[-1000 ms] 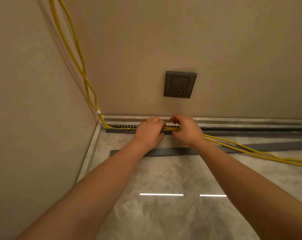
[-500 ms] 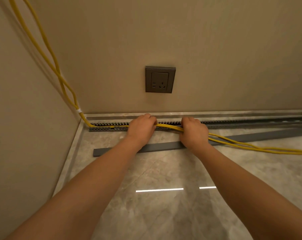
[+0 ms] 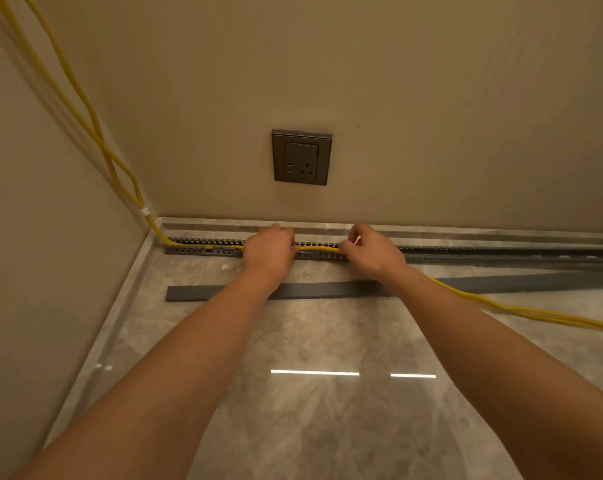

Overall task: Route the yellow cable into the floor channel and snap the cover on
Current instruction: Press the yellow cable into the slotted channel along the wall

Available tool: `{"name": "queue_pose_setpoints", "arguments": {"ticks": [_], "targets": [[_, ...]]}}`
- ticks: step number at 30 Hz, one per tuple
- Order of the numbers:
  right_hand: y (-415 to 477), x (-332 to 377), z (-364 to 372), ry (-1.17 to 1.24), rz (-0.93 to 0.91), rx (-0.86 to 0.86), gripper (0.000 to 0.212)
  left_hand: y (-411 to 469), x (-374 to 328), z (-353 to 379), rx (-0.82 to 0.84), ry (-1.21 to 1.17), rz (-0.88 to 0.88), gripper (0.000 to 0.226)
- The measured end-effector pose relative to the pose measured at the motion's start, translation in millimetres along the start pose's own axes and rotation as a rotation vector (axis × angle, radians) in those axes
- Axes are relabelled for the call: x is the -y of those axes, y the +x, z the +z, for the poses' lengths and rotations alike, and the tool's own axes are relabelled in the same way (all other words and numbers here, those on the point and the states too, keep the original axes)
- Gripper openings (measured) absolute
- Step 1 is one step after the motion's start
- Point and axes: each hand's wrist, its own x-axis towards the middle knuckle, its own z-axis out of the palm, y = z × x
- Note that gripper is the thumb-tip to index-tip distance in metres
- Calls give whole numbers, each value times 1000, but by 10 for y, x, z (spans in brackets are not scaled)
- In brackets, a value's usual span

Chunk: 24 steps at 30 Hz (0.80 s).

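Now your left hand [image 3: 270, 252] is curled over the yellow cable [image 3: 319, 249] and pins it at the floor channel [image 3: 466, 252], while your right hand [image 3: 371, 252] pinches the same cable a little further along. Half a second ago the stretch between your hands arched up above the slotted wall; now it lies low and nearly straight along the channel mouth, and your hands have spread slightly apart. That suggests this section is seating, with the run from the corner to your left hand already down inside.

Beyond your right hand the cable leaves the channel and trails loose across the floor [image 3: 327, 427] to the right, so most of the length is yet to be tucked in. The cable looks like a doubled, round, pliant strand, tied by a white band [image 3: 144, 212] where it comes down the corner. The channel is a grey, comb-toothed plastic trough at the foot of the wall. The cover [image 3: 310, 289], a flat matt grey strip, lies on the glossy marbled tile just in front, not yet fitted. A dark socket [image 3: 301, 157] sits on the wall above.
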Motion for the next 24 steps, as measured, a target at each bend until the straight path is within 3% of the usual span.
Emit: {"name": "queue_pose_setpoints", "arguments": {"ticks": [4, 10, 15, 17, 24], "targets": [[144, 29, -118, -47, -41, 18, 5, 8, -79, 3, 14, 6, -65, 24], [309, 30, -157, -174, -30, 24, 3, 19, -241, 40, 1, -27, -24, 22], [357, -33, -100, -171, -20, 46, 9, 15, -510, 124, 6, -72, 169, 28], [374, -62, -83, -139, -20, 30, 3, 3, -577, 154, 28, -41, 184, 28], [389, -120, -83, -122, -56, 48, 20, 50, -724, 116, 46, 163, 195, 23]]}}
